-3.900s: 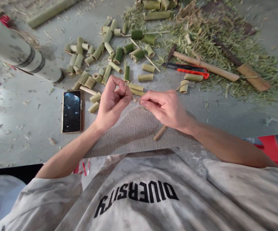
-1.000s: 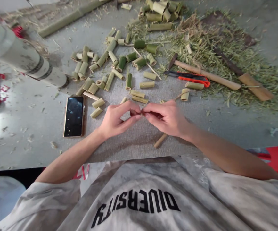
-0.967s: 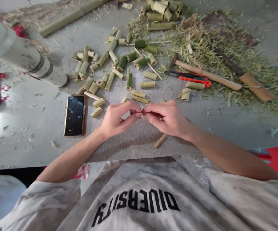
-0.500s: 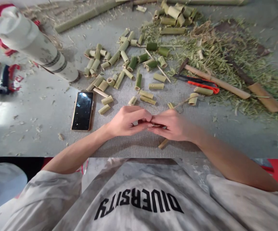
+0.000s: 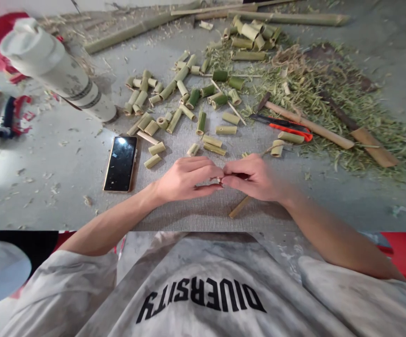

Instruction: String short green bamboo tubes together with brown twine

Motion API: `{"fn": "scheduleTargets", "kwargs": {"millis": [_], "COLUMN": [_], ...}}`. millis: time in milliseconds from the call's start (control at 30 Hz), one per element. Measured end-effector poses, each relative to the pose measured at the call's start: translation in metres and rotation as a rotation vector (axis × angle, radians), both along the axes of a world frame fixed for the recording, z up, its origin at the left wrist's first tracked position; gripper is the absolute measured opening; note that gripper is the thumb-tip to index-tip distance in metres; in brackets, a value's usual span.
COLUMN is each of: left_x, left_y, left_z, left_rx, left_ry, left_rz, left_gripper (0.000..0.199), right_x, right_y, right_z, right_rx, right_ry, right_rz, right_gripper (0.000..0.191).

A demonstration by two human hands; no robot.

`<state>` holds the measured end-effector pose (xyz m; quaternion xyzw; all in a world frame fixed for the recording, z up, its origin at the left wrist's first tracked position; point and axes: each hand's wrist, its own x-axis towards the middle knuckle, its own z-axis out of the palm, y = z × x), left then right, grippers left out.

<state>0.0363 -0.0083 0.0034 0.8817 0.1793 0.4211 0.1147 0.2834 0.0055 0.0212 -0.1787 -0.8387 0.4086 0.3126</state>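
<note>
My left hand [image 5: 189,179] is closed, its thumb and fingertips pinching just left of the middle. Meeting it tip to tip, my right hand [image 5: 254,178] is closed too. Something small and pale [image 5: 219,179] shows between the fingertips, mostly covered, and its kind is unclear. Under my right hand a thin bamboo stick [image 5: 239,207] lies on the table, partly hidden. Just beyond that hand, twine [image 5: 267,150] runs to a short bamboo tube [image 5: 277,148]. Several more cut bamboo pieces [image 5: 214,148] lie beyond my hands.
A phone [image 5: 120,164] lies left of my hands, with a white bottle [image 5: 57,70] standing behind it. To the right are a red-and-black utility knife [image 5: 290,127], a hammer [image 5: 308,116], a wooden-handled tool [image 5: 374,147] and bamboo shavings [image 5: 329,98]. Long bamboo poles [image 5: 136,29] lie at the back.
My fingertips have shifted slightly against each other, and the right thumb now lies a little higher. The view has tilted slightly; the things on the table stay in place.
</note>
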Motion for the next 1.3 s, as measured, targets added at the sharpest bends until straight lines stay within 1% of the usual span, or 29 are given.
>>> {"fn": "scheduleTargets", "kwargs": {"millis": [167, 367, 433, 633, 767, 800, 833, 933, 1000, 1133, 1200, 1300], "left_x": [0.0, 0.0, 0.001, 0.003, 0.001, 0.0, 0.0, -0.001, -0.001, -0.003, -0.003, -0.004], "left_y": [0.0, 0.0, -0.001, -0.006, -0.004, -0.003, -0.002, -0.002, -0.003, -0.002, 0.0, 0.002], "left_z": [-0.001, 0.0, -0.001, -0.003, -0.002, -0.002, -0.002, -0.004, -0.006, -0.008, -0.007, -0.004], "left_rx": [0.022, 0.05, 0.01, -0.203, -0.271, -0.289, -0.311, -0.378, -0.408, -0.449, -0.46, -0.455], "left_ry": [0.015, 0.069, 0.074, -0.001, -0.005, -0.007, -0.013, -0.033, -0.035, -0.033, -0.038, -0.049], "left_rz": [0.038, 0.051, 0.035, 0.013, -0.009, -0.003, 0.013, 0.104, 0.14, 0.105, 0.074, 0.053], "left_gripper": [0.007, 0.006, 0.007, 0.013, 0.012, 0.012, 0.011, 0.011, 0.014, 0.025, 0.029, 0.03], "right_x": [-0.003, -0.004, -0.005, -0.008, -0.007, -0.006, -0.006, -0.004, -0.005, -0.007, -0.008, -0.009], "right_y": [-0.001, 0.0, 0.0, -0.003, -0.004, -0.004, -0.004, -0.003, -0.002, -0.003, -0.004, -0.006], "right_z": [-0.003, -0.006, -0.007, -0.013, -0.012, -0.011, -0.01, -0.011, -0.014, -0.019, -0.018, -0.014], "right_rx": [0.08, 0.112, 0.119, 0.107, 0.101, 0.09, 0.075, 0.046, 0.081, 0.197, 0.207, 0.191], "right_ry": [-0.018, -0.037, -0.036, -0.021, -0.02, -0.032, -0.045, -0.081, -0.078, -0.03, -0.03, -0.063], "right_rz": [0.016, 0.011, 0.018, -0.016, -0.076, -0.099, -0.125, -0.2, -0.229, -0.26, -0.284, -0.316], "right_gripper": [0.032, 0.035, 0.034, 0.033, 0.043, 0.043, 0.04, 0.021, 0.017, 0.018, 0.019, 0.019]}}
